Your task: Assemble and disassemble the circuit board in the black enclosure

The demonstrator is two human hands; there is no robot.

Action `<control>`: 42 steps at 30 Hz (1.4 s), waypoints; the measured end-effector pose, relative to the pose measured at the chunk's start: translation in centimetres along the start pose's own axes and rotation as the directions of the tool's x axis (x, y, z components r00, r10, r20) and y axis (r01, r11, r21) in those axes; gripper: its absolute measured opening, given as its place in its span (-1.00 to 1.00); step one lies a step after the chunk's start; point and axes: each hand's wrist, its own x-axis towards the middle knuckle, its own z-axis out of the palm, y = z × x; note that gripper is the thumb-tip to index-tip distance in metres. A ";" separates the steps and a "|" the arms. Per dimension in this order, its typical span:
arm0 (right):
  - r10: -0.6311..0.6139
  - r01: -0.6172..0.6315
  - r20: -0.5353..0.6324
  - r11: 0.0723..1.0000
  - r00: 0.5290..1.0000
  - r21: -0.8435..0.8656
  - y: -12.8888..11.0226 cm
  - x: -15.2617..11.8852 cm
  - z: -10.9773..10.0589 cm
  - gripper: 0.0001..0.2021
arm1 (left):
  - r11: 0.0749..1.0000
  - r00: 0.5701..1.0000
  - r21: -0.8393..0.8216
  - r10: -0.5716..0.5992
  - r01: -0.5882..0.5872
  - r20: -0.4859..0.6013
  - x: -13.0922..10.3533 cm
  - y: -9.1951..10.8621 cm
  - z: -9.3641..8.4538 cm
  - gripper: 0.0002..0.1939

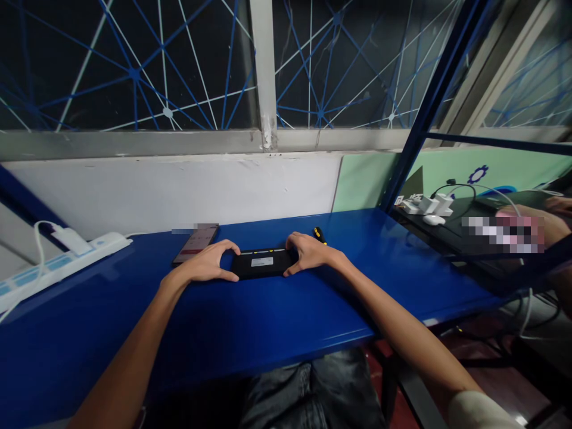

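Observation:
A flat black case (pixel 263 270) with a pale label and small yellow marks along its far edge is between my two hands, on or just over the blue table (pixel 268 316). My left hand (pixel 208 262) grips its left end, thumb at the near side and fingers at the far side. Its right end is held by my right hand (pixel 308 253) in the same way. Behind my left hand lies a phone (pixel 201 239) with a lit screen. A small black and yellow tool (pixel 319 234) rests just beyond my right hand.
On the left, a white power strip (pixel 105 243) with a plugged-in charger and cable lies on the table. A blue metal post (pixel 413 149) rises at the right. Past it are white adapters (pixel 440 205), cables and another person's arm (pixel 554 229).

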 end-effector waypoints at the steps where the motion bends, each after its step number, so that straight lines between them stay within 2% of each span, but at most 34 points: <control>1: 0.003 -0.003 0.001 1.000 1.000 0.000 0.0 0.0 0.0 -0.35 | 1.000 1.000 0.002 0.001 -0.001 -0.002 0.0 0.0 0.0 -0.43; 10: 0.001 -0.001 0.002 1.000 1.000 0.003 0.0 0.0 -0.2 -0.35 | 0.999 0.999 -0.010 -0.046 0.046 0.018 -0.1 0.4 -0.2 -0.42; 16: 0.012 -0.012 0.008 1.000 1.000 0.000 -0.3 -0.1 -0.3 -0.36 | 1.000 1.000 -0.009 -0.012 0.012 0.000 -0.1 0.4 -0.3 -0.42; 29: 0.025 -0.025 0.022 0.999 0.999 -0.025 -0.6 -0.2 -0.5 -0.36 | 1.000 0.999 0.004 -0.022 0.022 0.025 -0.1 0.6 -0.6 -0.39; 42: 0.033 -0.034 0.034 0.999 0.999 0.022 -0.4 -0.1 -0.2 -0.33 | 1.000 0.998 -0.011 -0.017 0.018 0.062 -0.2 -0.6 -0.3 -0.35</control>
